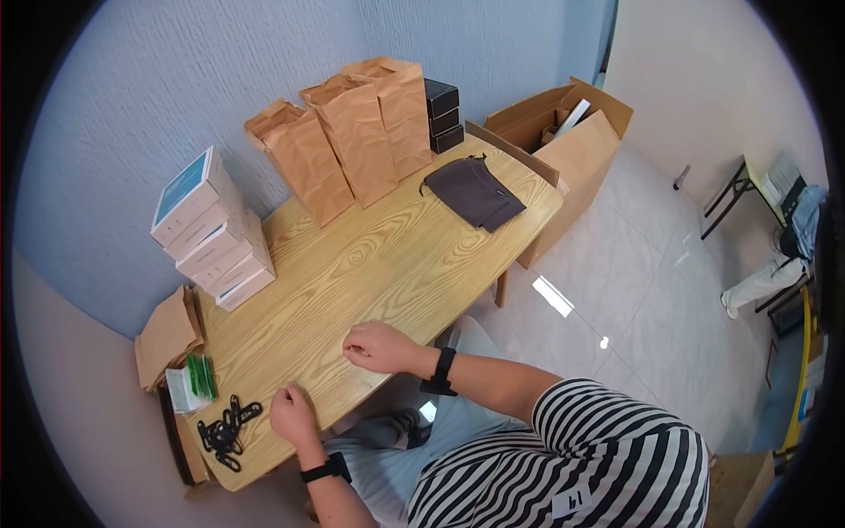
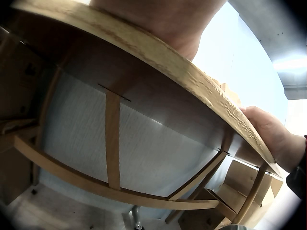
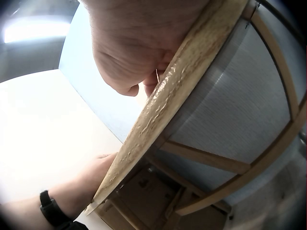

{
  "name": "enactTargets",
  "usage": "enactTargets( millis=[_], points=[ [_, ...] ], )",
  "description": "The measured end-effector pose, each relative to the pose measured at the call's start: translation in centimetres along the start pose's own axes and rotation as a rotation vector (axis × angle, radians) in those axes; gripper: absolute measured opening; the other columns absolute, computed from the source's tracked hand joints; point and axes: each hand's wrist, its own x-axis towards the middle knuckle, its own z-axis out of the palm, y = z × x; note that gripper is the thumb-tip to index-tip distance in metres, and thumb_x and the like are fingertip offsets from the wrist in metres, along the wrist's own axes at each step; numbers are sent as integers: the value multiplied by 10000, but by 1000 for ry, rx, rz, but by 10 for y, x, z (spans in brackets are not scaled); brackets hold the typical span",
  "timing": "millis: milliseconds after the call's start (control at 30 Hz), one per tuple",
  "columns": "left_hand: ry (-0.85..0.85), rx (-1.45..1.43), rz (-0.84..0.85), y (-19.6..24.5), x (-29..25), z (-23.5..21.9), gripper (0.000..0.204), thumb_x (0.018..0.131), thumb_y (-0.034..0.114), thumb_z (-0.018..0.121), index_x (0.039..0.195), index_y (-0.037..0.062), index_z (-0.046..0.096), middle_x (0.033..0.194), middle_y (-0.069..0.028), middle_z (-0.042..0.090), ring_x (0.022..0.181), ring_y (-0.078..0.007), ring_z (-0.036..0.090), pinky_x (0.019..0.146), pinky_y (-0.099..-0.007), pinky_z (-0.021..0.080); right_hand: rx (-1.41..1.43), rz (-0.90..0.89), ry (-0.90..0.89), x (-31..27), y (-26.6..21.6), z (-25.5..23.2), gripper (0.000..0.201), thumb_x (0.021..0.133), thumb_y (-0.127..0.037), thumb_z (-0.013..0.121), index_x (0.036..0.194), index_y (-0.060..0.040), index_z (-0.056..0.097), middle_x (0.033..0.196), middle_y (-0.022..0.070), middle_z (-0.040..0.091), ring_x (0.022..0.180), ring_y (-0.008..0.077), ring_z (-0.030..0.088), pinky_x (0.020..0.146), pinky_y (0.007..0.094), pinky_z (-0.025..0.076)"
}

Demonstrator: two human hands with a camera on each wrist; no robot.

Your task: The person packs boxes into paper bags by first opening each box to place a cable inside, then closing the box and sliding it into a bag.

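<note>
Left hand (image 1: pixel 293 414) and right hand (image 1: pixel 380 346) apart at near edge of desk (image 1: pixel 352 273), lower centre of frame, both loosely curled. Black looped straps (image 1: pixel 229 421) heaped lower left (left hand nearest), green packets (image 1: pixel 203 377) just above. White boxes (image 1: pixel 209 231) stacked at left; paper bags (image 1: pixel 356 136), upper centre; dark pouch (image 1: pixel 471 195) flat, right of them.

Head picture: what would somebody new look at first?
Three tall brown paper bags stand along the back of the table, with stacked white boxes to their left. A dark pouch lies flat near the right end, and black loops lie bunched at the left end.
</note>
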Motion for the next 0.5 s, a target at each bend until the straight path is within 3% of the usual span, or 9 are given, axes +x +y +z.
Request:
enactTargets(
  millis=[500],
  points=[
    [3, -3, 4, -1, 0, 2, 479, 996, 372, 574, 700, -4, 598, 689, -204, 600, 621, -408, 570, 575, -485, 434, -7, 1, -9, 0, 2, 2, 229, 922, -239, 649, 884, -17, 689, 828, 143, 644, 815, 361, 627, 731, 461, 490]
  ],
)
